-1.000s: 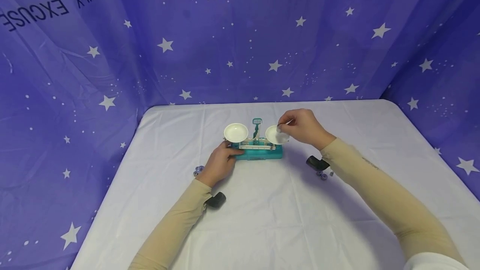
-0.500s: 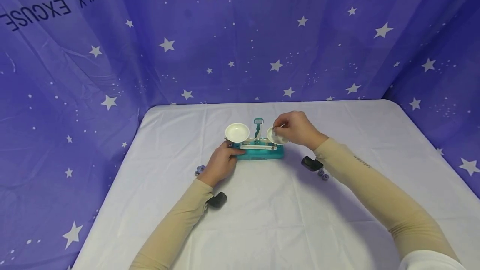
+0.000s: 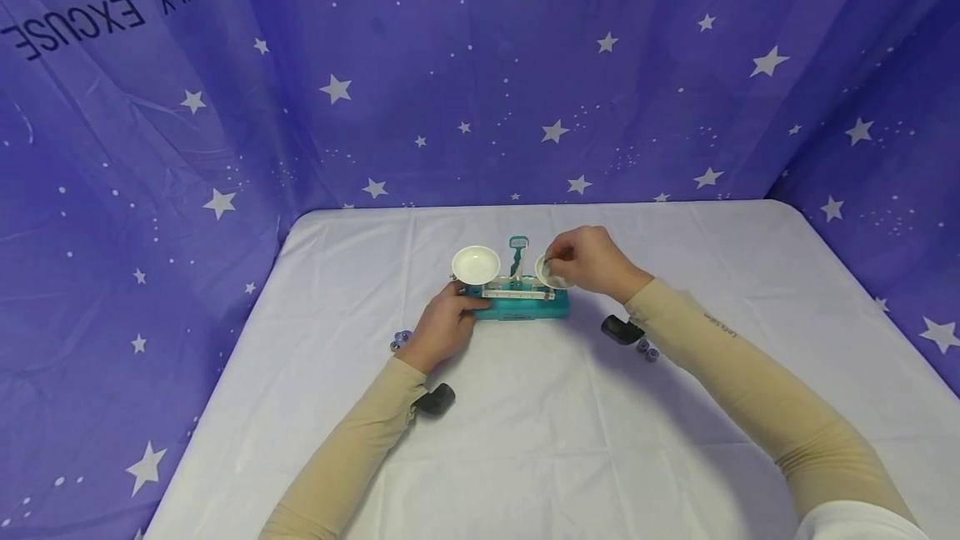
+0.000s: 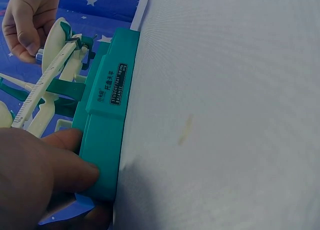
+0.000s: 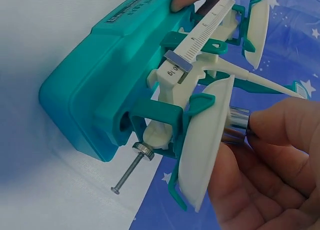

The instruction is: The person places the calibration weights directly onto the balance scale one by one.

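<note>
A teal tray balance (image 3: 525, 308) with two white pans stands on the white-covered table. My left hand (image 3: 442, 327) grips the left end of its base, the thumb and a finger lying on the teal plastic in the left wrist view. At the right pan (image 5: 207, 145), my right hand (image 3: 592, 261) pinches a shiny silver cylindrical weight (image 5: 237, 119) between thumb and fingers. The weight is right up against the pan's upper face; whether it rests there I cannot tell. No weight shows in the left pan (image 3: 476, 265).
Small bluish metallic pieces (image 3: 400, 341) lie left of my left forearm. More such pieces (image 3: 647, 351) lie beside the right wrist's black camera (image 3: 621, 329). A metal adjusting screw (image 5: 129, 171) juts from the balance's end. A purple star-printed curtain (image 3: 480, 90) stands behind the table.
My right hand has moved slightly left and down, bringing its fingertips further over the right pan. My left hand keeps its grip on the base.
</note>
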A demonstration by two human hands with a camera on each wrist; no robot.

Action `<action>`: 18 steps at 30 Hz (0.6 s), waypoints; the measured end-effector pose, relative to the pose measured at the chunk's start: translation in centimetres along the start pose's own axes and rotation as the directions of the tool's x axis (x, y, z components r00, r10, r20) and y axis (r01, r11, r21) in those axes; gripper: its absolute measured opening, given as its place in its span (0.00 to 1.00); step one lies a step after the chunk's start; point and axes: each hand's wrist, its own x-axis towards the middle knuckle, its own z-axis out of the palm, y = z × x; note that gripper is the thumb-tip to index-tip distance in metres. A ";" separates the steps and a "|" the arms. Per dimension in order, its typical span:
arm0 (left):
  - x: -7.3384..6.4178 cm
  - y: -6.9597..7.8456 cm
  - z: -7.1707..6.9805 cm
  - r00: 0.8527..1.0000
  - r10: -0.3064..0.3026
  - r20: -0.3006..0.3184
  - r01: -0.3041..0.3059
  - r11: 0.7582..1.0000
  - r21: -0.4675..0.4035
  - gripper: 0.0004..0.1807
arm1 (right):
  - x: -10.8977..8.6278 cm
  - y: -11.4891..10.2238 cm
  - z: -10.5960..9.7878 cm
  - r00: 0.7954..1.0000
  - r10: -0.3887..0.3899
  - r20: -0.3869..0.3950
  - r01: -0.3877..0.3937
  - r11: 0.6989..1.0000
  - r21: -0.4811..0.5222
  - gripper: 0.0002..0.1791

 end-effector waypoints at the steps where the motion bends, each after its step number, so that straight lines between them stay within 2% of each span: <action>1: 0.0 0.0 0.0 1.000 -0.002 0.001 0.002 1.000 0.002 0.19 | 0.0 0.0 0.0 1.000 -0.002 0.001 0.002 1.000 -0.002 0.07; 18: 0.0 0.1 -0.1 1.000 -0.022 0.020 0.021 1.000 0.014 0.20 | 0.0 0.3 0.4 1.000 -0.019 0.000 0.019 1.000 -0.014 0.08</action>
